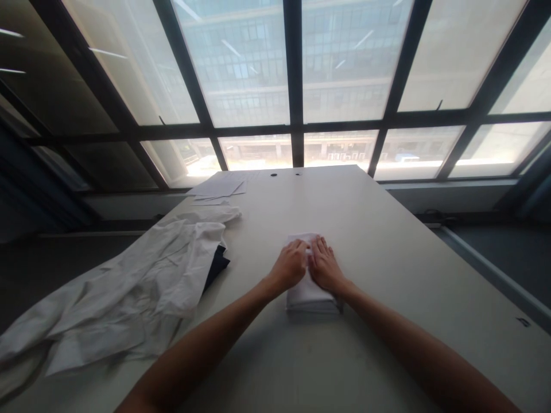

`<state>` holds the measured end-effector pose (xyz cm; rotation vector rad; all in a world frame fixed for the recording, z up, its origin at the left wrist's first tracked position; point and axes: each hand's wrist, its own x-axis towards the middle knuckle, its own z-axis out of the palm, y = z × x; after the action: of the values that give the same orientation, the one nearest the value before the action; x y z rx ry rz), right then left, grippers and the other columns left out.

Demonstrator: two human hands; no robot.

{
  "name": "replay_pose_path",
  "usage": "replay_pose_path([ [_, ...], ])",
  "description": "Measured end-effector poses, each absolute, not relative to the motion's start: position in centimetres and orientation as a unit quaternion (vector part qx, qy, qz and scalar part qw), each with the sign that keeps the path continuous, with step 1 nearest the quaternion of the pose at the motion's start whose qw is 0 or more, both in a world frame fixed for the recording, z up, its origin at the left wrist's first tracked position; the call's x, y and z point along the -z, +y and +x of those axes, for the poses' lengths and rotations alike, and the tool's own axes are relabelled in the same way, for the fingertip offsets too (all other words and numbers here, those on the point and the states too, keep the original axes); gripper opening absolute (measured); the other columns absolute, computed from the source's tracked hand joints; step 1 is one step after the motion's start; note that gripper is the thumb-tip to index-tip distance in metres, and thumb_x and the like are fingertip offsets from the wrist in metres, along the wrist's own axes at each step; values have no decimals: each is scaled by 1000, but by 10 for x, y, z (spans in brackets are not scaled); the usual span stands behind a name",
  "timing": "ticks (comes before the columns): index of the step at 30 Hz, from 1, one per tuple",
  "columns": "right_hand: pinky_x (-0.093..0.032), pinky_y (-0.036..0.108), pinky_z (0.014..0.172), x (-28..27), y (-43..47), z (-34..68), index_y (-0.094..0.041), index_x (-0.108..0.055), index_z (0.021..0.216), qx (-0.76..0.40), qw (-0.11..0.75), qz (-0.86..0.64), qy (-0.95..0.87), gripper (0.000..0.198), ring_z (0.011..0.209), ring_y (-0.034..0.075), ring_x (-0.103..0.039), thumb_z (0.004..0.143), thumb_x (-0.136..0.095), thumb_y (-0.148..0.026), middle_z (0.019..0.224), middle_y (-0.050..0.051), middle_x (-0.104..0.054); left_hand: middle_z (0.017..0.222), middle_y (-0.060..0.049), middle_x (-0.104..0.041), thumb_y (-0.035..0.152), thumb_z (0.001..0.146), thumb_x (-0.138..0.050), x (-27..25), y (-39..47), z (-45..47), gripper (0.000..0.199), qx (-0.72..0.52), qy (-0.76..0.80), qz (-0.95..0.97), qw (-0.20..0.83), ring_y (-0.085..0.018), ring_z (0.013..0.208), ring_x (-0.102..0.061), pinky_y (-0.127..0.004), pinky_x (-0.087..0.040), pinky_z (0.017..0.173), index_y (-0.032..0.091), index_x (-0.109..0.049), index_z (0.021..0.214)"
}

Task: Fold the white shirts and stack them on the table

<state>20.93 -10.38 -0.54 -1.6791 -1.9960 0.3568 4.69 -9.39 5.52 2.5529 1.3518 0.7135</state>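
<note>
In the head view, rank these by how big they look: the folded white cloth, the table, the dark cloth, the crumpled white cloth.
1. Table
2. Crumpled white cloth
3. Folded white cloth, partly covered by hands
4. Dark cloth, visible part only

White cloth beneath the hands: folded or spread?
Folded: the white cloth forms a compact block, with stacked layers showing along its near edge.
</note>
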Motion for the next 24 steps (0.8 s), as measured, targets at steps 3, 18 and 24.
replay_pose_path([
  [3, -20, 49, 124, 12, -101, 213, -4, -19, 160, -153, 326, -590, -723, 65, 154, 26, -16, 102, -24, -33, 165, 20, -24, 138, -13, -60, 11, 93, -43, -38, -78, 72, 45, -225, 395, 885, 97, -23, 129, -53, -40, -38, 114, 17, -56, 135],
  [18, -16, 57, 124, 8, -214, 201, -8, -31, 158, -104, 224, -526, -814, 71, 154, 32, -9, 95, -51, -34, 164, 16, -15, 160, -17, -36, 30, 106, -28, -9, -59, 72, 53, -137, 432, 891, 27, -30, 150, -28, -52, -19, 122, 9, -38, 153],
  [24, -34, 51, 118, -11, -237, 217, -19, -62, 139, -220, 292, -505, -782, 47, 140, 30, -47, 98, -46, -37, 147, 13, -54, 161, -15, -35, 32, 106, -31, -24, -63, 67, 51, -107, 415, 901, 75, -32, 151, -26, -54, -19, 122, 13, -41, 152],
])
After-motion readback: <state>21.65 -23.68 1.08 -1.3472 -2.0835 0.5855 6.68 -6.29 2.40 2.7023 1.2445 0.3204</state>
